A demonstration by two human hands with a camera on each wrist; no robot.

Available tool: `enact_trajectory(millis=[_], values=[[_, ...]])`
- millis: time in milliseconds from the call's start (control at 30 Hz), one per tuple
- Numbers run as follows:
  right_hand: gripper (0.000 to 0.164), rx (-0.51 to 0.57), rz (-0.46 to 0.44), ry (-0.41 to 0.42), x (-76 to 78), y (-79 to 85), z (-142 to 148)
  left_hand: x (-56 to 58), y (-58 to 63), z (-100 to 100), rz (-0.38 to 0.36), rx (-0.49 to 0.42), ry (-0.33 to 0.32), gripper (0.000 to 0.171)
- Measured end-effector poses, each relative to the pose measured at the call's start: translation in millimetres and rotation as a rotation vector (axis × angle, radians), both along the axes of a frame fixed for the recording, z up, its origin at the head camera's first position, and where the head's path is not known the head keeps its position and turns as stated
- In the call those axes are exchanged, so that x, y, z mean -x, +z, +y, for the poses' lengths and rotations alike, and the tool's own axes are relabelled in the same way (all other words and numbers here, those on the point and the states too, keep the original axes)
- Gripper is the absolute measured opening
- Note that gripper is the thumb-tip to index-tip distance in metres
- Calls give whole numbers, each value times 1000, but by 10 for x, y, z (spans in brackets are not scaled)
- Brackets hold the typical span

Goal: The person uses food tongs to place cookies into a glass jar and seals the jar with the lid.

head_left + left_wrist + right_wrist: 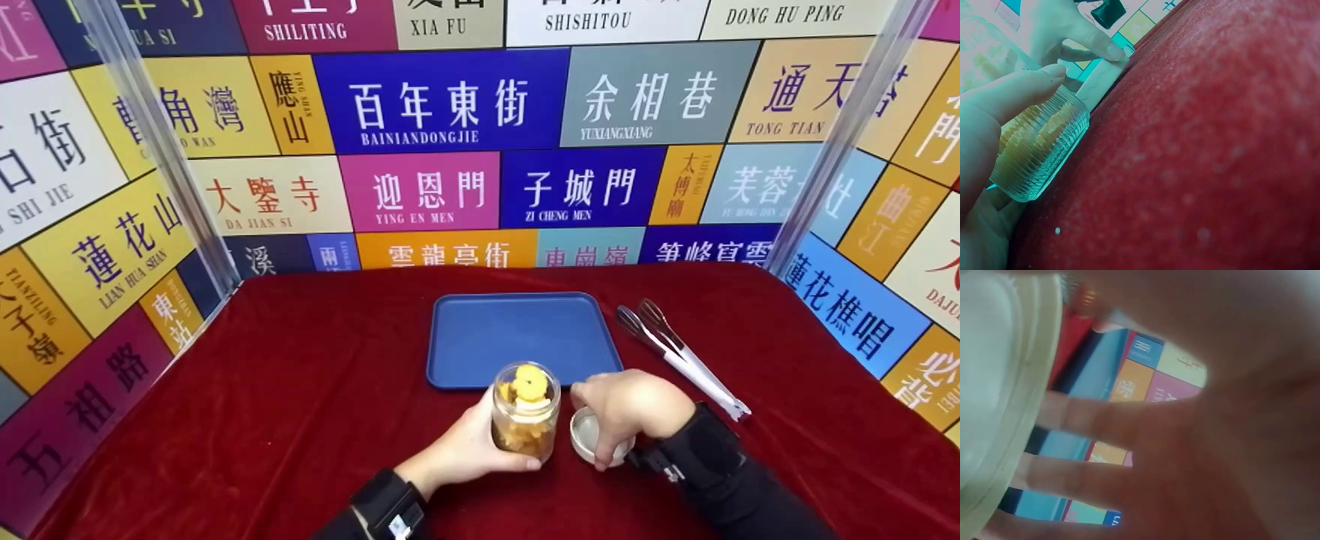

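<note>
My left hand grips a clear glass jar round its side, the thumb lying across the near face. The jar's mouth is open, and crinkle-edged yellow pieces fill it up to the rim; its ribbed lower wall shows in the left wrist view. Just to the right, my right hand holds a round whitish lid by its edge, low over the cloth, hollow side showing. In the right wrist view the lid's rim meets the fingertips.
Behind the jar lies a blue tray. Metal tongs with dark tips rest to the right of it. A dark red cloth covers the table, with clear upright panels at the sides and a wall of coloured signs behind.
</note>
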State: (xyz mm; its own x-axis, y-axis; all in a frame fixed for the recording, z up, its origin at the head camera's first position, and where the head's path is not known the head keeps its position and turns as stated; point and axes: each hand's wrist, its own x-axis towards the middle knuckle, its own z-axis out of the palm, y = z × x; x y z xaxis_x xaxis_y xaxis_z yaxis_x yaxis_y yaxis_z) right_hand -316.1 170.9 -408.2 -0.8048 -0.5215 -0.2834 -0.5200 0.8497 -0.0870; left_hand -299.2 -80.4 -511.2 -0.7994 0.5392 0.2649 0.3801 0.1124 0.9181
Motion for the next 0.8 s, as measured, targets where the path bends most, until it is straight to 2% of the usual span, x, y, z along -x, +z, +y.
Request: enact_trajectory(millis=[100,233,467,633,800], values=[[61,69,27,17,15,63,62,-3,2,0,1,-3,-2,108],[66,182,52,46,49,159,175,-5,6,-1,-5,-5,-1,108],[64,379,47,117,31,364,405,-7,3,3,-15,3,3,108],[64,418,107,180,-61,495,440,0,3,1,-15,11,7,109],[66,398,168,219,-140,537,361,2,1,5,-14,16,3,111]])
